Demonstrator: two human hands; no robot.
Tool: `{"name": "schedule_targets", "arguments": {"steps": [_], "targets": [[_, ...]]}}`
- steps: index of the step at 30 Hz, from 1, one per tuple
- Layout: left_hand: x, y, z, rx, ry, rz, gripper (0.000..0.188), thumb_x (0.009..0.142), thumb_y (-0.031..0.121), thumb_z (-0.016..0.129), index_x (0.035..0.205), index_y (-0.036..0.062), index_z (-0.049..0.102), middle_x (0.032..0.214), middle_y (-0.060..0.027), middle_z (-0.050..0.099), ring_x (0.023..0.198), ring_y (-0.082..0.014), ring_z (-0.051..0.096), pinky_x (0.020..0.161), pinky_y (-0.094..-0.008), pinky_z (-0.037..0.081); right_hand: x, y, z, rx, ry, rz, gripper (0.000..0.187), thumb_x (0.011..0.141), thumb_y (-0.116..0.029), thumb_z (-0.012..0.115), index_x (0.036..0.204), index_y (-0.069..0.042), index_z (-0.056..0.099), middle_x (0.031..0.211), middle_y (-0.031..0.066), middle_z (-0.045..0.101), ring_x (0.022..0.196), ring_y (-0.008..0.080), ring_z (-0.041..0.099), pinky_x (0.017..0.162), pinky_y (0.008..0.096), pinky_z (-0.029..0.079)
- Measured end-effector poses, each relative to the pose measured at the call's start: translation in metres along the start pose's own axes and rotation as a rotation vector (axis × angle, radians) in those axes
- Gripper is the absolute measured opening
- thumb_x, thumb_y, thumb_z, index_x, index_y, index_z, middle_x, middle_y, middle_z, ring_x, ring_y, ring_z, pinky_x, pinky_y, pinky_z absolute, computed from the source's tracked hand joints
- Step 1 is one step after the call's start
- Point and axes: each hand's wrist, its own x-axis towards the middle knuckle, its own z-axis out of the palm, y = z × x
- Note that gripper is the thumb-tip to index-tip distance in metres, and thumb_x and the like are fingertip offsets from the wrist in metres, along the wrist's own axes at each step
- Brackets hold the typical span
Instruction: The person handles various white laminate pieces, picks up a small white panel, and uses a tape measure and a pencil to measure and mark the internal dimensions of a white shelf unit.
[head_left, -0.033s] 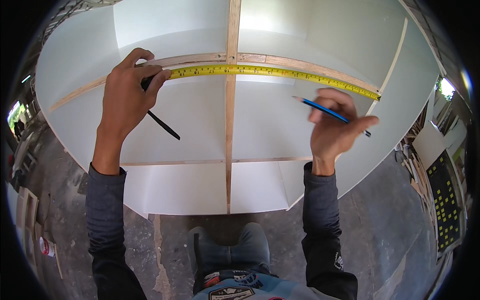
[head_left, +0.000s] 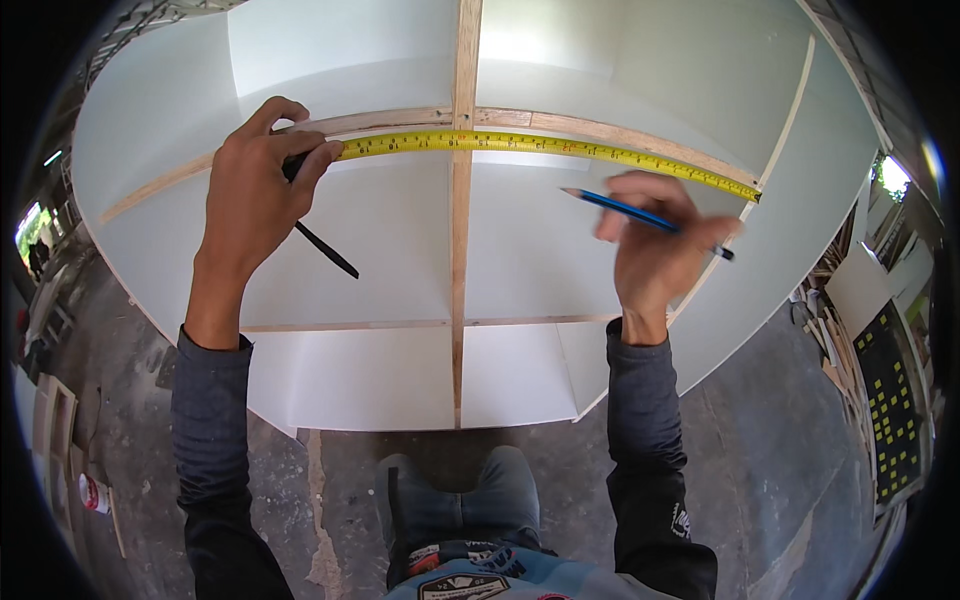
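Note:
A yellow tape measure (head_left: pixel 540 145) is drawn out across a white cabinet frame (head_left: pixel 340 250), along a wooden crosspiece (head_left: pixel 620 135). My left hand (head_left: pixel 250 195) is closed around its dark case, which the fingers mostly hide; a black strap (head_left: pixel 328 250) hangs below. The blade's end meets the edge of an upright panel (head_left: pixel 785 130) at the right. My right hand (head_left: pixel 655 250), slightly blurred, holds a blue pencil (head_left: pixel 625 208) with its point toward the left. That pencil hovers below the blade, apart from it.
A vertical wooden-edged divider (head_left: pixel 459 250) crosses the crosspiece mid-cabinet. Concrete floor (head_left: pixel 600 470) lies around my legs. At the right are wood offcuts (head_left: pixel 835 345) and a black board with yellow squares (head_left: pixel 893 400). A red-and-white can (head_left: pixel 94 494) stands at the left.
My right hand has shifted a little to the left with the pencil. My left hand and the tape measure stay in place.

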Motion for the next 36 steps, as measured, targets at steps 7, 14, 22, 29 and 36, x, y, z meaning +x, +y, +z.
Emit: {"name": "schedule_targets", "arguments": {"steps": [7, 14, 22, 29, 36], "targets": [[0.005, -0.001, -0.008, -0.015, -0.089, -0.023, 0.014, 0.086, 0.010, 0.073, 0.095, 0.0003, 0.076, 0.101, -0.0112, 0.065, 0.059, -0.0181, 0.057, 0.060, -0.0314, 0.048, 0.043, 0.016, 0.051, -0.183, -0.300, -0.149, 0.013, 0.092, -0.006, 0.065, 0.101, 0.000, 0.071, 0.087, 0.0114, 0.072, 0.077, 0.0158, 0.067, 0.070, 0.0260, 0.053], [0.014, -0.003, -0.014, -0.056, -0.169, -0.029, 0.014, 0.087, 0.011, 0.072, 0.095, -0.0002, 0.076, 0.097, -0.0095, 0.062, 0.059, -0.0160, 0.057, 0.060, -0.0297, 0.049, 0.054, 0.027, 0.045, -0.281, -0.411, -0.216, 0.015, 0.088, -0.005, 0.061, 0.098, 0.002, 0.069, 0.088, 0.0128, 0.072, 0.078, 0.0170, 0.069, 0.071, 0.0266, 0.055], [0.015, 0.000, -0.015, -0.062, -0.192, -0.095, 0.014, 0.085, 0.012, 0.073, 0.090, 0.0000, 0.077, 0.098, -0.0108, 0.064, 0.063, -0.0226, 0.062, 0.068, -0.0358, 0.050, 0.055, 0.028, 0.045, -0.361, -0.416, -0.252, 0.014, 0.087, -0.004, 0.060, 0.097, 0.001, 0.070, 0.089, 0.0126, 0.072, 0.076, 0.0171, 0.070, 0.069, 0.0265, 0.056], [0.015, -0.002, -0.016, -0.051, -0.197, -0.088, 0.016, 0.086, 0.014, 0.073, 0.090, -0.0011, 0.076, 0.097, -0.0108, 0.064, 0.062, -0.0223, 0.061, 0.066, -0.0358, 0.049, 0.054, 0.036, 0.051, -0.301, -0.320, -0.332, 0.014, 0.083, -0.008, 0.064, 0.092, -0.002, 0.072, 0.076, 0.0097, 0.068, 0.060, 0.0154, 0.060, 0.055, 0.0250, 0.048], [0.015, -0.003, -0.014, -0.046, -0.199, -0.071, 0.015, 0.087, 0.013, 0.072, 0.092, -0.0006, 0.077, 0.097, -0.0099, 0.063, 0.060, -0.0193, 0.058, 0.064, -0.0340, 0.048, 0.054, 0.036, 0.048, -0.325, -0.341, -0.325, 0.015, 0.085, -0.010, 0.064, 0.093, -0.001, 0.072, 0.077, 0.0104, 0.069, 0.061, 0.0156, 0.061, 0.056, 0.0250, 0.049]]}}
